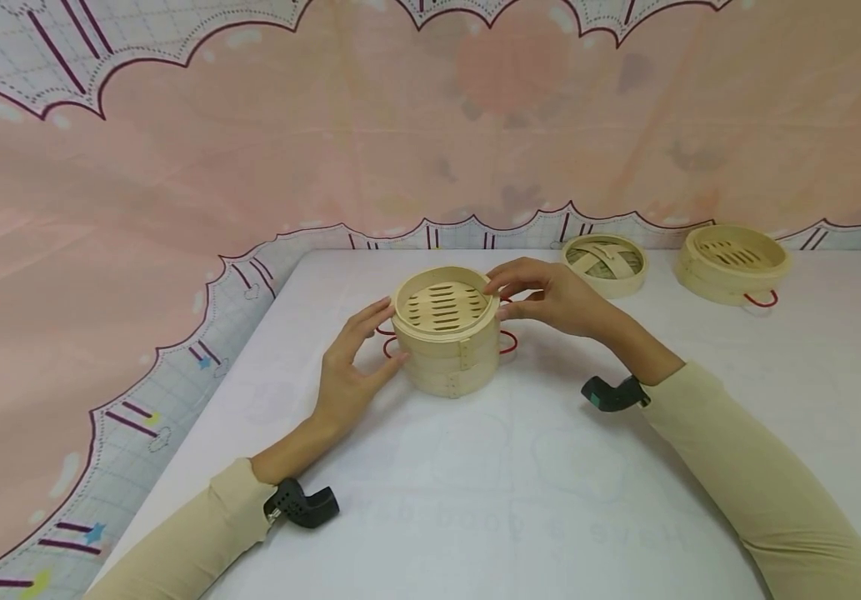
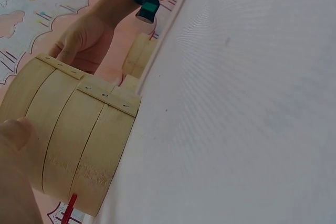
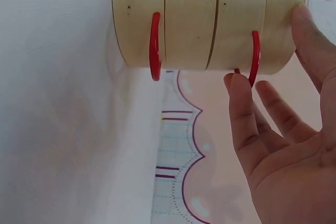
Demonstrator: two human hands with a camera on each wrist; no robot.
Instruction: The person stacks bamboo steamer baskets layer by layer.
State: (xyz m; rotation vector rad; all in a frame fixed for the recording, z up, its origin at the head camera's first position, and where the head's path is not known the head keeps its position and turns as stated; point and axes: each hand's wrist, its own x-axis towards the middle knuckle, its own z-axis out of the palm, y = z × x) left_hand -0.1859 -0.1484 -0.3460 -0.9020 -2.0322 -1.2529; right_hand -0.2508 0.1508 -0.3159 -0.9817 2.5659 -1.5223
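Steamer [image 1: 447, 332]: left hand [image 1: 347, 379] curled loosely round its side, right hand [image 1: 550, 296] pinching the top tier [image 1: 430, 347]; uneven push could unseat it.

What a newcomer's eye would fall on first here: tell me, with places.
Probably the stack of round, pale bamboo steamer baskets with red loop handles, on the white table between the left hand and right hand. Behind it to the right sit a round, woven-bamboo lid and a round, red-handled bamboo basket. A pink, patterned cloth backdrop spreads beyond.
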